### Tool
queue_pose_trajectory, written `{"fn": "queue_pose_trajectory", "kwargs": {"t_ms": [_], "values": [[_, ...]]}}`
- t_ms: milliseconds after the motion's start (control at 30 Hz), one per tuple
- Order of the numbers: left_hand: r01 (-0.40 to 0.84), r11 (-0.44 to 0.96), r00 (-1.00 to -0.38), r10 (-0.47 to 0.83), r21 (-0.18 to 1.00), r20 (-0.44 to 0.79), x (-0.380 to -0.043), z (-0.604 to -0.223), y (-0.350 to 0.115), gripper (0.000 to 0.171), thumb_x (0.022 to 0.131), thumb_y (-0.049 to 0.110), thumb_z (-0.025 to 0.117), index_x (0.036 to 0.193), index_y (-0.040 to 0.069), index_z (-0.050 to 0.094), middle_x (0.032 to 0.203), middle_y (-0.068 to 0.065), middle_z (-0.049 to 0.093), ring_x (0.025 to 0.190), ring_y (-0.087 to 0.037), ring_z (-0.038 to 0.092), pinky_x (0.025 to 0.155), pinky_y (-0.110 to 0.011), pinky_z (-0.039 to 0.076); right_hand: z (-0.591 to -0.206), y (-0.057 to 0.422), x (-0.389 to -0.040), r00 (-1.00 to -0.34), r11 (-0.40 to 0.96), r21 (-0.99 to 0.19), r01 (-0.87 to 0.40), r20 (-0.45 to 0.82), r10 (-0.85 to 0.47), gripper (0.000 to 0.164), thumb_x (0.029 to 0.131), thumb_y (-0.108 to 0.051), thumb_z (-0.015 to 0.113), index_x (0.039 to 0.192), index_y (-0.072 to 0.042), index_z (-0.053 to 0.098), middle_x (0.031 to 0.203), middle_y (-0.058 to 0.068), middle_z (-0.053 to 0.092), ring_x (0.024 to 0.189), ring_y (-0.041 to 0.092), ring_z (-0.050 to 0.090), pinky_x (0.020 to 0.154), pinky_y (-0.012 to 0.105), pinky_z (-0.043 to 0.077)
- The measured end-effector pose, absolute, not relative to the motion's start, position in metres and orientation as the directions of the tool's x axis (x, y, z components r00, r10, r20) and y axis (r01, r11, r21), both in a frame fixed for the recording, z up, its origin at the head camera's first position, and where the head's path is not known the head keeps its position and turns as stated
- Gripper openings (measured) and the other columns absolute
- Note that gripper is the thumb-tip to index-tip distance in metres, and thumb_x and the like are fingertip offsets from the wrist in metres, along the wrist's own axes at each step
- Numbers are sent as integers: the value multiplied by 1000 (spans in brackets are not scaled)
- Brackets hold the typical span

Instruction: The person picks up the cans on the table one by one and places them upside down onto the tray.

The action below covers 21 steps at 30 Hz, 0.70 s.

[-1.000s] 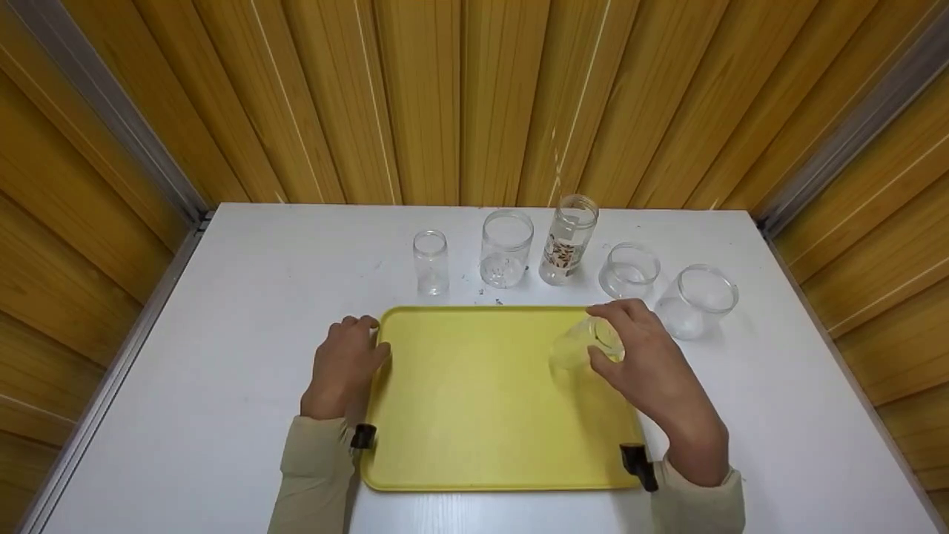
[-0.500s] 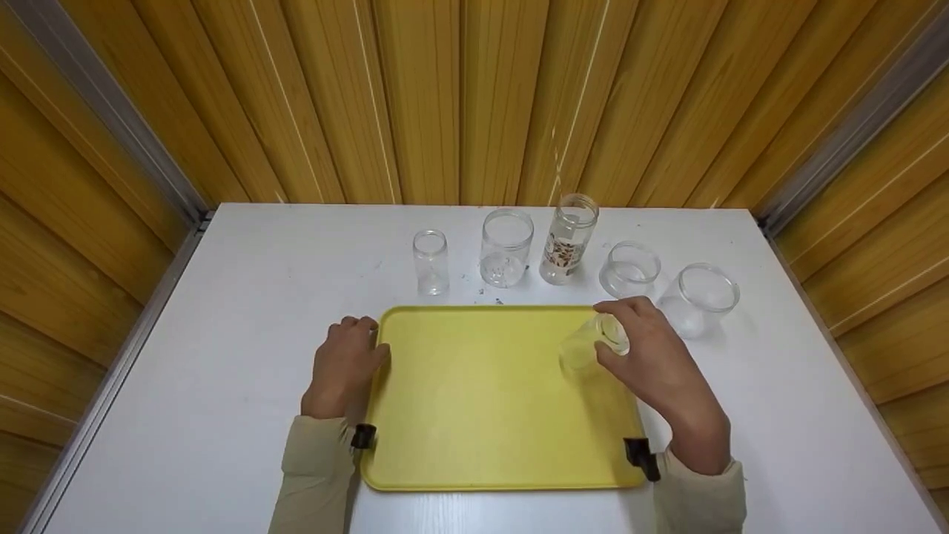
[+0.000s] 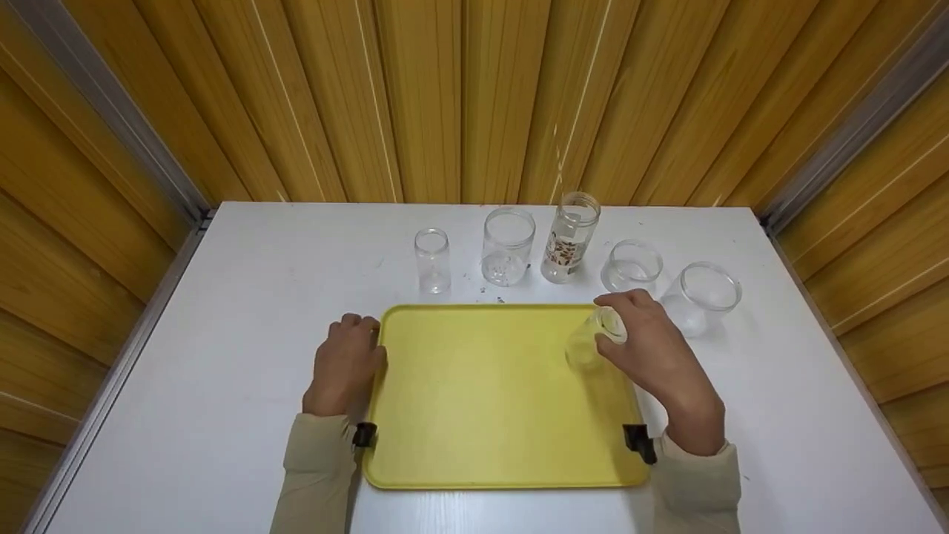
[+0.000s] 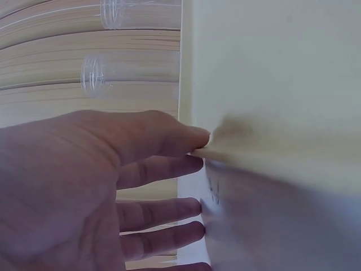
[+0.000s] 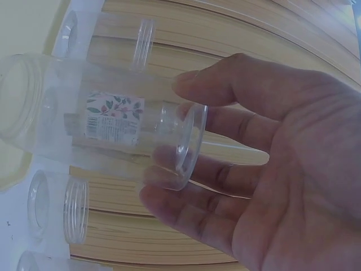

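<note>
Clear jar (image 3: 582,352) is right of ctr in the head pic, tipped at an angle above the right part of the yellow tray (image 3: 482,408); can't tell if its lower end touches. R hand (image 3: 660,356) has it by the upper end: thumb one side, fingers curled round the other, w/ small gaps btwn them in the R-wrist view. A floral label (image 5: 115,117) shows there too, tho can't tell if it's on this jar or seen thru it.

Tray fills lower ctr. L hand (image 3: 345,363) is at its left edge, thumb + index pinching the rim, other fingers spread underneath w/ tips by the edge.

Past the tray's far edge, L to R across upper ctr and upper right: slim jar (image 3: 432,263), wide jar (image 3: 508,248), tall printed bottle (image 3: 566,252), squat jar (image 3: 632,271), round jar (image 3: 700,297), that last one just beyond the R hand. All on the white table (image 3: 200,386), w/ yellow-brown wood-look wall panels (image 3: 422,96) up top. Sleeves (image 3: 315,475) are beige fyi.
</note>
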<state>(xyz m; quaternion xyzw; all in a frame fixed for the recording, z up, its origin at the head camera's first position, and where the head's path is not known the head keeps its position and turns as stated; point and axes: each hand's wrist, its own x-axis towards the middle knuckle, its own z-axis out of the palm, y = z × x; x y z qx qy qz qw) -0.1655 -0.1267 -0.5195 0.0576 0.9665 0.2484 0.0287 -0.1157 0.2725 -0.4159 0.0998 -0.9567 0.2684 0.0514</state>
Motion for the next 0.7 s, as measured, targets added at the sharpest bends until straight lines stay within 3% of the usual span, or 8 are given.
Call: {"fn": "queue_pose_trajectory", "kwargs": {"t_ms": [400, 700], "values": [[134, 903, -987, 159, 409, -28, -162, -519, -125, 28, 101, 7, 55, 125, -5, 63, 129, -29, 57, 113, -47, 55, 83, -61, 53, -419, 271, -123, -977, 852, -479, -212, 128, -171, 40, 91, -4, 75, 130, 4, 67, 122, 27, 60, 105, 41, 60, 89, 59, 52], [133, 903, -987, 159, 410, -31, -161, -518, -124, 28, 102, 7, 55, 126, -4, 63, 130, -29, 57, 114, -47, 55, 82, -61, 53, -420, 270, -128, -980, 855, -479, -200, 108, -169, 41, 91, -3, 73, 132, 3, 66, 125, 28, 59, 111, 42, 58, 90, 61, 52]]}}
